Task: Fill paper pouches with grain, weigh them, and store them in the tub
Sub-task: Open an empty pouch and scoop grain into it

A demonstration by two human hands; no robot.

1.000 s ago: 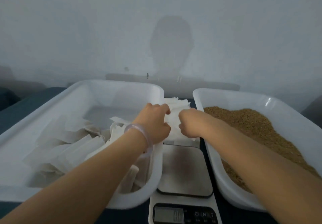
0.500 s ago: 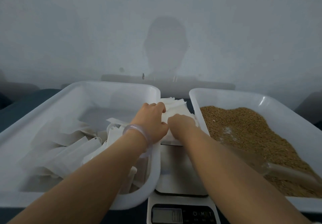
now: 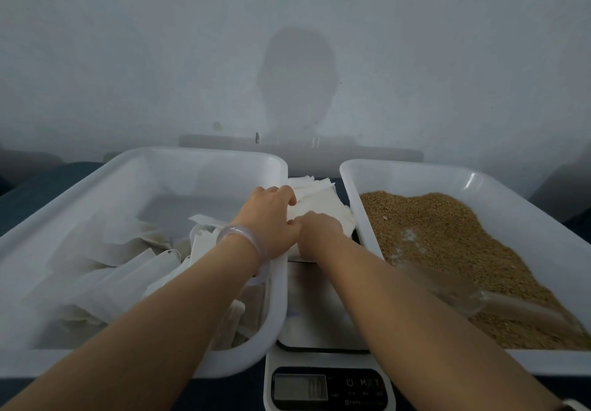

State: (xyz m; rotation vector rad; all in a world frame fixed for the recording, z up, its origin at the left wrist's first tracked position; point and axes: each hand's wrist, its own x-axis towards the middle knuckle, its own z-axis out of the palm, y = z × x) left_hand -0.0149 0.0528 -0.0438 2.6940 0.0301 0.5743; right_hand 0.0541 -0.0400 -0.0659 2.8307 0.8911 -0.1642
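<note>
Broadly, a dark blue bench (image 3: 48, 177) carries two wide white plastic tubs side by side. The left tub (image 3: 198, 167) holds a loose heap of white paper pouches (image 3: 112, 270), lying flat and overlapping. The right tub (image 3: 415, 177) holds a bed of golden-brown grain (image 3: 447, 234), and a clear plastic scoop (image 3: 473, 295) lies on it at the near side. Between the tubs, at the near edge, sits a white digital kitchen scale (image 3: 313, 308) with a steel platform. Just beyond it, a stack of flat white paper pouches (image 3: 319, 196) fills the gap between the tubs. Both hands meet on that stack. The left hand (image 3: 268, 219) curls its fingers over the left edge. The right hand (image 3: 319, 234), touching the left, grips the near edge, its fingertips hidden. A translucent bangle (image 3: 238, 234) circles the left wrist.
</note>
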